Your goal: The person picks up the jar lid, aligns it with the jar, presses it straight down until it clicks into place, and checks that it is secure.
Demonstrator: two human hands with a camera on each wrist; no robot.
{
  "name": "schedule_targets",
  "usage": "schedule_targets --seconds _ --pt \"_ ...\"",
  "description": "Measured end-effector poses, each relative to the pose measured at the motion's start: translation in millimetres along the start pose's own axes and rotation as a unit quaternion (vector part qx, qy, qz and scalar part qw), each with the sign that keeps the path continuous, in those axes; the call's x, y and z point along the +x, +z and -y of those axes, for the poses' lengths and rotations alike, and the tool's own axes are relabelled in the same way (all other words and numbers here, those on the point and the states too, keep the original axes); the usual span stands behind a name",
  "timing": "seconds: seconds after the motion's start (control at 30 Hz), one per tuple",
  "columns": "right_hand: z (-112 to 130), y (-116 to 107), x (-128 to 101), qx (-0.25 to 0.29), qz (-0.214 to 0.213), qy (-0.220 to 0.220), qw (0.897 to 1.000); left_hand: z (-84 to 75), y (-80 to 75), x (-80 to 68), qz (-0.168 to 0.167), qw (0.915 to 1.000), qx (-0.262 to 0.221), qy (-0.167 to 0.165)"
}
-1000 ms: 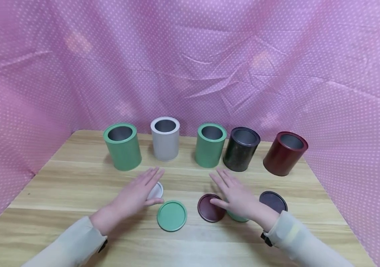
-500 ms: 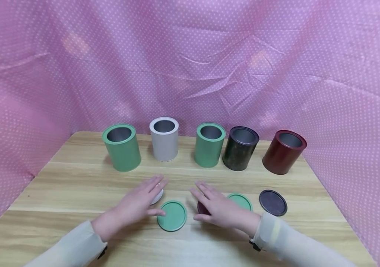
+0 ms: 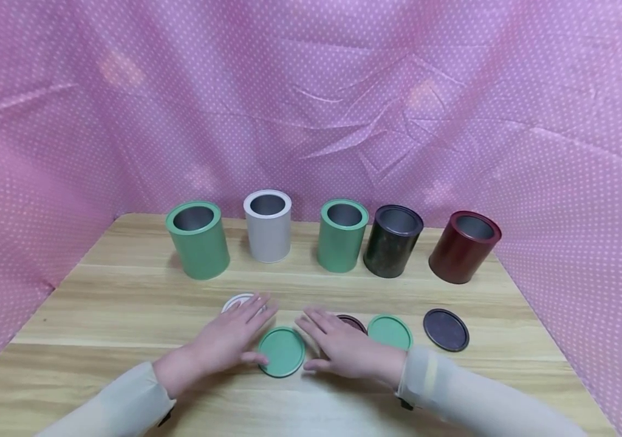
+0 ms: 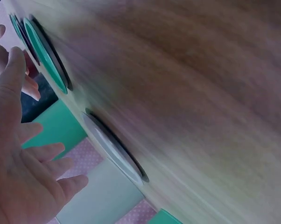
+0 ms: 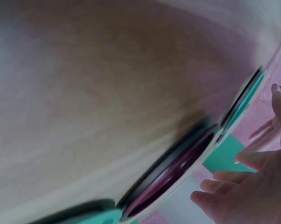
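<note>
Palm down, my left hand (image 3: 220, 340) hovers over the table with straight, spread fingers, partly covering a white lid (image 3: 236, 301). Its thumb overlaps the left edge of a green lid (image 3: 283, 352) in the head view. On that lid's other side is my right hand (image 3: 346, 347), fingers straight too, hiding most of a dark red lid (image 3: 352, 321). Both hands hold nothing; the left wrist view shows a gap between the left hand and the white lid (image 4: 113, 147). Beyond the right hand lie a second green lid (image 3: 390, 331) and a black lid (image 3: 446, 330).
Across the back of the wooden table (image 3: 98, 315) stand several uncovered cans: a green can (image 3: 201, 246), a white can (image 3: 269, 233), another green can (image 3: 341, 246), a black can (image 3: 390, 249) and a dark red can (image 3: 458, 252). Pink dotted cloth (image 3: 311, 109) surrounds the table.
My right hand has moved left, off the second green lid and across the dark red one, towards the nearer green lid. The left hand has shifted slightly, uncovering the white lid's far left edge.
</note>
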State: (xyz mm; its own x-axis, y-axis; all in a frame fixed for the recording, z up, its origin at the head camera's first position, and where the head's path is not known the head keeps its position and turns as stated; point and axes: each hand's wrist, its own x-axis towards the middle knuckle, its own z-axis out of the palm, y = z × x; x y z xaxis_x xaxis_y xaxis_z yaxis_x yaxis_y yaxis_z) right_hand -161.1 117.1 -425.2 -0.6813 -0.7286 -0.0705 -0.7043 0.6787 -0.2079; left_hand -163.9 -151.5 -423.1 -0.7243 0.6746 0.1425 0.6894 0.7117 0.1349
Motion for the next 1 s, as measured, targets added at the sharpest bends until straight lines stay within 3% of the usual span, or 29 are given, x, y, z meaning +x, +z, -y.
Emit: schedule_targets --seconds 0.23,0.6,1.0 --pt "2.6 6.0 3.0 0.008 0.017 -0.008 1.000 -0.8 2.9 -2.8 0.028 0.9991 -0.032 -0.003" --pt "6.0 2.9 3.0 0.012 0.046 -0.007 0.999 -3.8 8.2 -3.8 0.032 0.9984 -0.043 0.019" --pt "6.9 4.0 5.0 -0.001 0.049 -0.003 0.999 -14.9 12.5 -4.5 0.060 0.9970 -0.049 -0.005"
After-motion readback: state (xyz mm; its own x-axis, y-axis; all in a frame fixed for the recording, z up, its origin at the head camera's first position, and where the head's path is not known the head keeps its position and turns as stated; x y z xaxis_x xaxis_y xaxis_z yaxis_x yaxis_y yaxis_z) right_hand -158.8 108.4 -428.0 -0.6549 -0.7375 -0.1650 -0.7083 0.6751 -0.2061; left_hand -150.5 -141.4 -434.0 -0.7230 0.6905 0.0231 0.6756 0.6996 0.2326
